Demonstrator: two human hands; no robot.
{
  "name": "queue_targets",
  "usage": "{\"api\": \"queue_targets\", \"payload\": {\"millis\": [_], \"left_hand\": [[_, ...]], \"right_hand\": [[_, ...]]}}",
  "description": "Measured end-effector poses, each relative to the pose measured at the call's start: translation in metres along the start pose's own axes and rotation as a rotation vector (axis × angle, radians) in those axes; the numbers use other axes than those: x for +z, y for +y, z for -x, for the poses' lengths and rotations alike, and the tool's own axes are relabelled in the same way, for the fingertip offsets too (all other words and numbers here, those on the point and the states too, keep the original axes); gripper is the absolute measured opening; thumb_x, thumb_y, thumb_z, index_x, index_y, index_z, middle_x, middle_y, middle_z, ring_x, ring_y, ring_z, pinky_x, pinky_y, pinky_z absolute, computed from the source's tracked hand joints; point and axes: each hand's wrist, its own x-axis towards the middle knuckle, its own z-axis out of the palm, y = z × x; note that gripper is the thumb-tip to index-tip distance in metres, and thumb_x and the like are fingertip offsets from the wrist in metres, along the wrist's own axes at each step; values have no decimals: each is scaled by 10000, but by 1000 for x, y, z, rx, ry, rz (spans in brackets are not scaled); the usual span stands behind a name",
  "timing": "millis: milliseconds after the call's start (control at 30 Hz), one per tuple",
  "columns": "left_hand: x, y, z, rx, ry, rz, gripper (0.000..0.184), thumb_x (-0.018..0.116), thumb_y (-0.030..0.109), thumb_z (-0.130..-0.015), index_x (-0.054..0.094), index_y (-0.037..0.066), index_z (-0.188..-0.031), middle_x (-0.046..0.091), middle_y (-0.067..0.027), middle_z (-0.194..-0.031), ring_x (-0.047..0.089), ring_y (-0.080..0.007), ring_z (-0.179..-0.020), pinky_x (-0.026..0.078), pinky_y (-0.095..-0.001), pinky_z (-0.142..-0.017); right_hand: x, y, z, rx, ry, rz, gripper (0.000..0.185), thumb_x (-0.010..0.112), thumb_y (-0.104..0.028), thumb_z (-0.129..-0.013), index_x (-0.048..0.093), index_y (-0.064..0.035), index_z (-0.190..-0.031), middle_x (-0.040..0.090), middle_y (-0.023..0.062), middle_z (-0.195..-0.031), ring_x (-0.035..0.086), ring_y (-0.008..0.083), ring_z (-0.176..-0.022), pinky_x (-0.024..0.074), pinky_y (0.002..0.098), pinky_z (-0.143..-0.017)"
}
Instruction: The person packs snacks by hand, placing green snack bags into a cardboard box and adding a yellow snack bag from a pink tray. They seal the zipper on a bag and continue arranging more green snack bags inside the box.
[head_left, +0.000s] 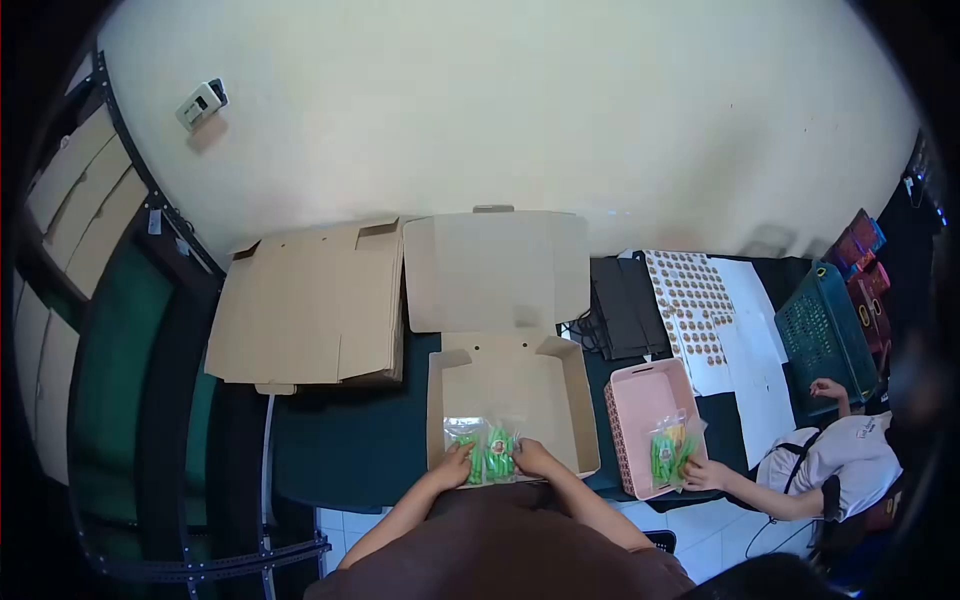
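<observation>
An open cardboard box [500, 385] lies before me with its lid raised against the wall. Two clear plastic packets are at its near edge, side by side. My left hand [455, 467] grips the left packet of green sticks [466, 440], its fingers closed at the packet's side. The right packet of green sticks [499, 452] carries a small round label, and my right hand [533, 458] is closed on its right edge. The exact fingertips are partly hidden against the plastic.
Stacked flat boxes [310, 305] stand at left. To the right are a pink basket [643, 385] with similar packets, black folders [627, 310], a sheet of round stickers [695, 300] and a green basket [825, 320]. A co-worker's hand [705, 474] touches a packet at the pink basket.
</observation>
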Motion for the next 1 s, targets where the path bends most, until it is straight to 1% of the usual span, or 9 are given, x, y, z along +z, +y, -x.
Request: {"api": "queue_targets", "payload": {"millis": [100, 200, 300, 400, 633, 700, 733, 867, 1000], "left_hand": [[2, 39, 1, -43, 59, -146, 649, 583, 330, -767, 350, 93, -1325, 149, -324, -1376, 194, -438, -1282, 211, -430, -1049], [11, 53, 14, -21, 165, -318, 702, 658, 365, -706, 372, 147, -1310, 165, -316, -1369, 242, -455, -1245, 253, -449, -1023], [10, 67, 30, -149, 161, -560, 809, 740, 332, -618, 354, 198, -1317, 217, -279, -1350, 311, -422, -1203, 284, -448, -1003], [10, 68, 30, -170, 190, -571, 892, 785, 280, -554, 336, 216, -1322, 277, -234, -1311, 359, -387, -1162, 326, -440, -974], [11, 61, 39, -142, 236, -580, 895, 778, 245, -558, 323, 231, -1328, 316, -210, -1291, 435, -386, -1103, 420, -436, -898], [10, 55, 35, -113, 232, -573, 901, 776, 246, -562, 314, 234, -1335, 353, -214, -1263, 481, -378, -1064, 437, -438, -877], [10, 53, 35, -92, 244, -613, 911, 777, 258, -566, 303, 216, -1343, 392, -219, -1230, 491, -376, -1060, 439, -436, -871], [3, 48, 32, -84, 162, -519, 930, 781, 316, -564, 306, 155, -1347, 495, -183, -1157, 484, -348, -1078, 408, -390, -916], [-1, 54, 36, -37, 189, -491, 690, 745, 302, -644, 456, 172, -1257, 556, -168, -1108, 536, -307, -1028, 453, -396, -846]], "right_hand": [[-24, 5, -5, 97, 19, -28, 324, 625, -249, -795, 553, 55, -885, 613, 203, -746, 630, 274, -677, 486, 373, -631], [-30, 28, -9, -77, 334, 270, 284, 649, -209, -747, 571, 41, -857, 608, 220, -782, 612, 324, -724, 471, 389, -655], [-27, 32, -9, 61, 265, 279, 250, 660, -191, -723, 583, 30, -812, 612, 214, -784, 609, 340, -736, 469, 395, -666], [-9, 28, -10, -20, 152, 176, 227, 646, -191, -749, 583, 25, -778, 611, 193, -730, 615, 300, -682, 474, 375, -636], [26, 25, -13, -193, 142, 246, 327, 616, -274, -775, 598, 38, -870, 619, 166, -708, 612, 253, -655, 480, 354, -629], [23, 24, -12, -150, 99, 194, 340, 616, -301, -763, 613, 27, -849, 621, 183, -723, 616, 290, -685, 480, 372, -654], [13, 10, 0, -105, 34, 195, 337, 581, -270, -763, 625, 41, -886, 609, 250, -882, 593, 373, -851, 464, 395, -783], [-1, 2, 15, -188, 66, 267, 353, 585, -311, -763, 653, -10, -934, 636, 208, -865, 626, 311, -814, 480, 347, -751], [-2, 6, 28, -220, 189, 139, 335, 576, -283, -772, 647, 0, -939, 636, 204, -879, 626, 304, -815, 480, 341, -753]]}}
